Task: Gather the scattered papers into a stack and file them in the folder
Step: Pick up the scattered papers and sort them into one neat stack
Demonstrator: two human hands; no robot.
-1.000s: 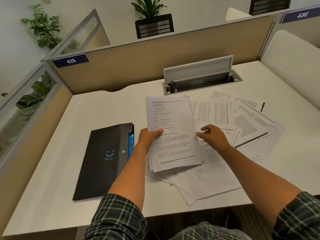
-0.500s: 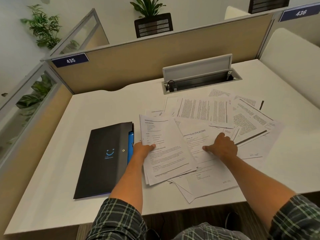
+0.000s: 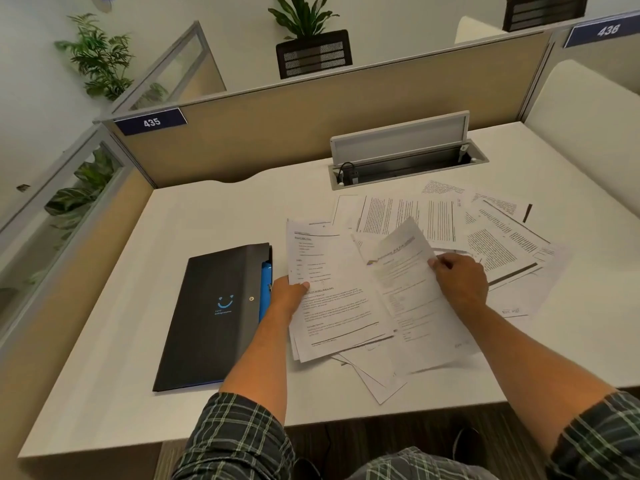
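Papers, white with black print, lie overlapping, scattered.

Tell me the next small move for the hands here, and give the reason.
Probably lay the sheet pinched in the right hand onto the stack held by the left hand. The sheet is lifted and tilted beside the stack, more papers lie loose on the desk, and the folder is shut.

Motion-blurred sheet pinched in right hand, text unreadable. Fingers of left hand hidden beneath stack. Sleeves cropped at six o'clock. Folder logo lettering too small to read.
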